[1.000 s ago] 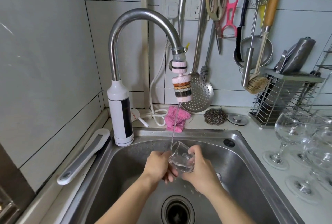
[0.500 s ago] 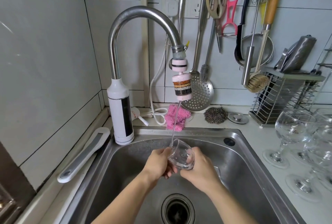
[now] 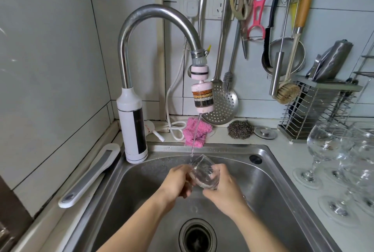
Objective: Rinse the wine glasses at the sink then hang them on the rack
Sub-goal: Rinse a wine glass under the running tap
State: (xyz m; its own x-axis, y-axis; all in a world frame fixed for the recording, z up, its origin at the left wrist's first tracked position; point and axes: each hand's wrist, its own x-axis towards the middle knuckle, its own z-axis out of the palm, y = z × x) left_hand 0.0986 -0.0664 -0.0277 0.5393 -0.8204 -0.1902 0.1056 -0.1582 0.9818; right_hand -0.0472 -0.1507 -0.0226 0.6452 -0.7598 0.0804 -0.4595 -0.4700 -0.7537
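Note:
Over the steel sink (image 3: 269, 172) I hold a clear wine glass (image 3: 203, 171), tilted with its mouth up toward the tap. A thin stream of water runs from the faucet's pink filter head (image 3: 202, 98) into the glass. My left hand (image 3: 178, 181) wraps the bowl from the left and my right hand (image 3: 223, 188) grips it from the right and below; the stem and foot are hidden by my hands. Several more clear wine glasses (image 3: 323, 148) stand upright on the counter at the right.
The drain (image 3: 197, 237) lies below my hands. A white tap body (image 3: 132, 124) stands at the sink's back left, with a pink cloth (image 3: 197, 134), steel scourer (image 3: 240, 129) and sink plug (image 3: 265, 132) behind. Utensils hang on the wall; a wire rack (image 3: 317, 110) sits back right.
My hands have turned the glass slightly under the stream, my left fingers shifting on the bowl. Everything else stays where it was.

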